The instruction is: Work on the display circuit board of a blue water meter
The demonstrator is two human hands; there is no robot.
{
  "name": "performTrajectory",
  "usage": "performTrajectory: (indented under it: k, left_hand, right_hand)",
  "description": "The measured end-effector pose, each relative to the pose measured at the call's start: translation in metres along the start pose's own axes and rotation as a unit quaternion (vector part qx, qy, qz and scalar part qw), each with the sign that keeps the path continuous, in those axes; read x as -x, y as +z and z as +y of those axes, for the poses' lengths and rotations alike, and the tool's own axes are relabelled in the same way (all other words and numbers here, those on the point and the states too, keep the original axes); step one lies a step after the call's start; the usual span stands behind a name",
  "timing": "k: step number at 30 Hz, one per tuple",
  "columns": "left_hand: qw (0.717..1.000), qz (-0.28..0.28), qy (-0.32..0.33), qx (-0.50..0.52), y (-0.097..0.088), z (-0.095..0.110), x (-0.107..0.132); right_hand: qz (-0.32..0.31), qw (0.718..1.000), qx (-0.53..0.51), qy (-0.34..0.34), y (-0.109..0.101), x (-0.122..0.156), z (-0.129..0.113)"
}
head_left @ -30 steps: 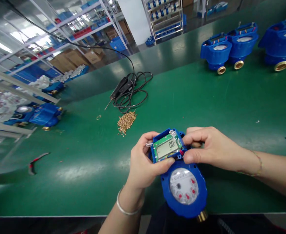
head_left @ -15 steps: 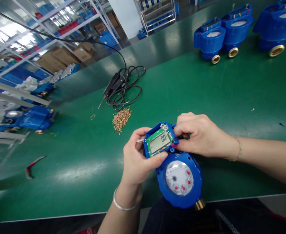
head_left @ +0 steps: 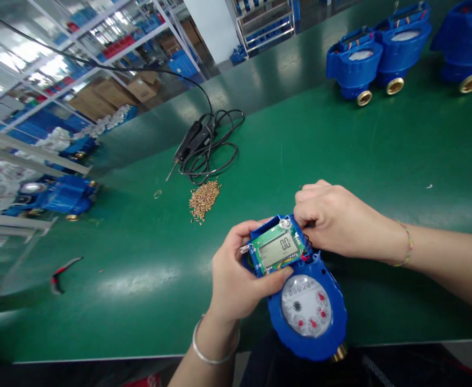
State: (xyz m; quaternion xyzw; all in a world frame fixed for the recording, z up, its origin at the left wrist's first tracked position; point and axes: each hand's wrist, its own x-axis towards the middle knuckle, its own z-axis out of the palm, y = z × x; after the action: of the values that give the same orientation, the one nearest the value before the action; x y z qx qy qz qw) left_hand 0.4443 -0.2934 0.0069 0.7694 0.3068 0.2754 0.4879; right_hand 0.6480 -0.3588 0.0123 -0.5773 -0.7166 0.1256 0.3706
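My left hand (head_left: 239, 274) grips a blue water meter (head_left: 274, 317) by its upper housing, the thumb lying along the lower edge of a green circuit board (head_left: 255, 248). The board's display (head_left: 278, 250) reads 0.0. Below it is a round dial (head_left: 306, 306) with red pointers, and a brass fitting (head_left: 339, 353) sticks out at the bottom. My right hand (head_left: 328, 217) is closed at the housing's right side, beside thin dark and red wires (head_left: 306, 257). Its fingertips are partly hidden, so what they pinch cannot be made out.
A heap of small brass screws (head_left: 204, 200) lies beyond my left hand, with a black electric screwdriver (head_left: 187, 142) and its coiled cable behind. More blue meters (head_left: 356, 67) stand at the back right. Red-handled cutters (head_left: 60, 274) lie at left, near a rack (head_left: 26, 223).
The meter and both hands sit slightly lower and further right in the view, as the whole scene has shifted right. My right fingers have drawn a little away from the board, towards the housing's upper right side.
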Motion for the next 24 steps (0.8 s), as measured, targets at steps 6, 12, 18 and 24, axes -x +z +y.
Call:
performTrajectory:
  k: [6, 12, 18, 24]
  left_hand:
    - [0.997, -0.007, 0.063, -0.05, 0.004, -0.002, 0.001]
    - [0.996, -0.01, 0.079, -0.051, 0.004, -0.001, 0.001]
    - [0.994, -0.01, 0.08, -0.067, 0.004, -0.001, 0.001]
    - [0.996, -0.002, 0.068, -0.053, 0.001, -0.005, 0.004]
  right_hand:
    - [-0.023, 1.0, -0.004, 0.015, -0.003, 0.001, 0.001]
    - [-0.092, 0.991, -0.085, 0.05, -0.011, 0.001, 0.003]
    - [-0.144, 0.96, -0.204, 0.126, -0.021, 0.01, 0.011]
    - [-0.071, 0.919, -0.316, 0.224, -0.01, 0.035, 0.013]
